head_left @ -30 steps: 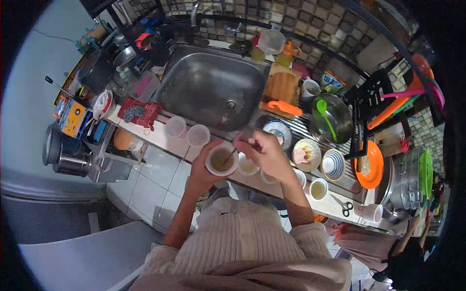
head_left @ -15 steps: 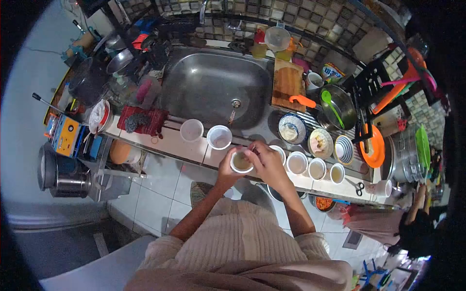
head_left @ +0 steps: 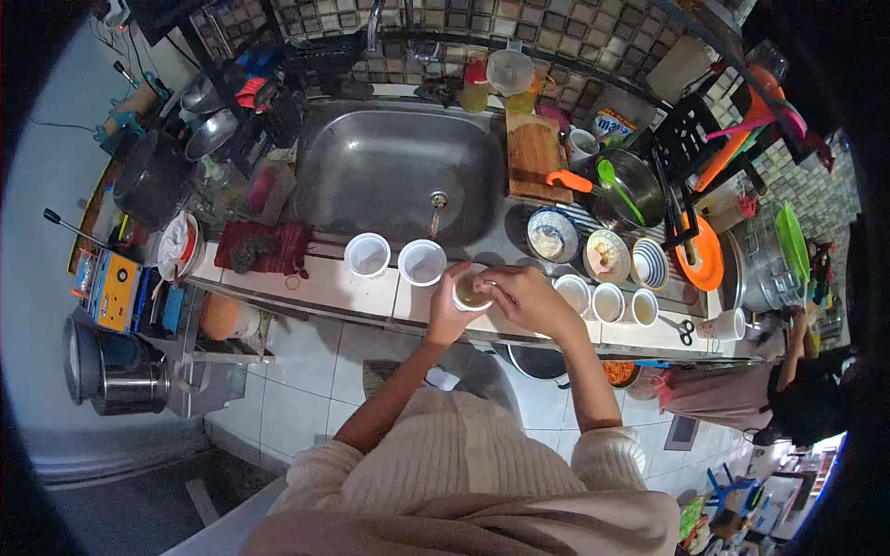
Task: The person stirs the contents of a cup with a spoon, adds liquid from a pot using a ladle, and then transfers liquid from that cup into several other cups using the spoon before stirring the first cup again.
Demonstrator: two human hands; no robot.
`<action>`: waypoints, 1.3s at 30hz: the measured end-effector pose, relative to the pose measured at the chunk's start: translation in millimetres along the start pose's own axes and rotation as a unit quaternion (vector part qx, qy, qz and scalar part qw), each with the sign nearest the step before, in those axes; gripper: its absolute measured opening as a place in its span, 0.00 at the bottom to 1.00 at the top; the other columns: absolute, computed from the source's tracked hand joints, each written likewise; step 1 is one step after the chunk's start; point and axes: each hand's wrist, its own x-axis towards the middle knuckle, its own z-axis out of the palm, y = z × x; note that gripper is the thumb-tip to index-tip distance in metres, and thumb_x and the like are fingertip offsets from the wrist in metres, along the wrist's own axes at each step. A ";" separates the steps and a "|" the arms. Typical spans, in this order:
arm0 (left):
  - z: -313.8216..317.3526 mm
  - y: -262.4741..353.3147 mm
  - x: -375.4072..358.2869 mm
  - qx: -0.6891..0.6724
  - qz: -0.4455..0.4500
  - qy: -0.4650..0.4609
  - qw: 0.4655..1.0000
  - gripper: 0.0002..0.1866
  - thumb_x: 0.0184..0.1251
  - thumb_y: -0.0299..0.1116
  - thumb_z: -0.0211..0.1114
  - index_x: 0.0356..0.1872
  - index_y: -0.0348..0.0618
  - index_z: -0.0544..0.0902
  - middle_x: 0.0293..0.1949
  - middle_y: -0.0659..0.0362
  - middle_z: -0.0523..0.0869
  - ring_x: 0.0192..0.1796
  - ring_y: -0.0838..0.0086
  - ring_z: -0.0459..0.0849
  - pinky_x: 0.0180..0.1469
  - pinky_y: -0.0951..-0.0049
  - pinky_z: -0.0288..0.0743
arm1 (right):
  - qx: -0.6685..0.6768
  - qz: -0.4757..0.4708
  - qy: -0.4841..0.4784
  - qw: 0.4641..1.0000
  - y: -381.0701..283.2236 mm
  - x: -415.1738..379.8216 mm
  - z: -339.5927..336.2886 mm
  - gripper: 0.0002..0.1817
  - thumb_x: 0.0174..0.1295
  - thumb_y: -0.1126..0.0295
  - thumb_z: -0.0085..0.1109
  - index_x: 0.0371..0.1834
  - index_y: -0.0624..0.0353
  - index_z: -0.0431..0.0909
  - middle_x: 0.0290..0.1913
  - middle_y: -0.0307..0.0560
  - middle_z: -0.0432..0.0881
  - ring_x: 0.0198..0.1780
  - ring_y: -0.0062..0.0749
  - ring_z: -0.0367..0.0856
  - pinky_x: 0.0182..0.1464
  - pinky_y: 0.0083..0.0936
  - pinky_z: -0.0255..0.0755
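My left hand [head_left: 449, 313] is wrapped around a small white plastic cup [head_left: 458, 300] with a brownish liquid in it, at the counter's front edge. The fingers of my right hand [head_left: 521, 295] are pinched together over the cup's mouth; what they hold, if anything, is too small to make out. Left of my hands, a white cup [head_left: 368, 256] and a second white cup [head_left: 423, 264] stand upright. On the right, partly beside my right wrist, a white cup [head_left: 572, 294] stands in a row with two cups [head_left: 607, 303] of pale liquid.
Behind the cups lies a steel sink [head_left: 399, 139]. A patterned bowl [head_left: 553, 235], a pot [head_left: 640, 190] with a green spoon and a cutting board [head_left: 535, 153] are behind right. Scissors [head_left: 684, 331] lie near the edge. Another person [head_left: 807, 398] is at far right.
My right fingers have moved from the cup's rim to over its mouth, pinched. My left hand still holds the cup. The view has shifted slightly.
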 end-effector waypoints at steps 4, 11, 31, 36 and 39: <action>7.1 -5.0 2.4 -0.002 0.000 0.007 1.000 0.36 0.36 0.28 0.74 0.52 0.38 0.66 0.48 0.51 0.76 0.50 0.63 0.76 0.51 0.68 0.69 | -0.026 0.028 0.009 0.999 -0.3 3.6 -11.8 0.08 0.55 0.72 0.52 0.37 0.61 0.76 0.31 0.54 0.79 0.31 0.50 0.78 0.34 0.35 0.71; 13.3 -6.7 2.2 -0.034 -0.012 0.017 0.999 0.36 0.36 0.28 0.74 0.51 0.39 0.66 0.45 0.50 0.77 0.48 0.62 0.77 0.49 0.67 0.71 | -0.063 0.013 -0.048 0.997 6.7 -0.7 -5.9 0.09 0.54 0.70 0.54 0.37 0.58 0.78 0.27 0.54 0.79 0.30 0.49 0.77 0.32 0.36 0.71; 17.0 -12.8 4.7 -0.064 0.018 0.019 0.998 0.36 0.35 0.26 0.73 0.50 0.39 0.65 0.46 0.51 0.75 0.49 0.62 0.75 0.50 0.66 0.68 | -0.102 0.032 0.024 0.994 -3.7 -2.8 -4.4 0.08 0.50 0.70 0.52 0.34 0.52 0.77 0.21 0.52 0.78 0.25 0.48 0.77 0.28 0.39 0.70; 16.4 -10.8 3.5 -0.010 0.017 0.024 1.000 0.36 0.35 0.26 0.72 0.50 0.40 0.65 0.46 0.51 0.75 0.50 0.63 0.75 0.51 0.67 0.68 | -0.140 0.078 0.013 0.987 -7.1 -2.2 -14.6 0.09 0.49 0.70 0.53 0.35 0.52 0.78 0.22 0.54 0.77 0.25 0.48 0.77 0.29 0.39 0.70; 15.4 -8.0 2.7 -0.028 -0.001 0.015 1.000 0.35 0.35 0.26 0.72 0.50 0.39 0.65 0.46 0.51 0.75 0.50 0.63 0.75 0.50 0.67 0.69 | -0.154 0.080 0.045 0.984 -4.8 0.9 -6.7 0.09 0.49 0.70 0.53 0.34 0.54 0.78 0.21 0.55 0.77 0.26 0.49 0.77 0.29 0.39 0.70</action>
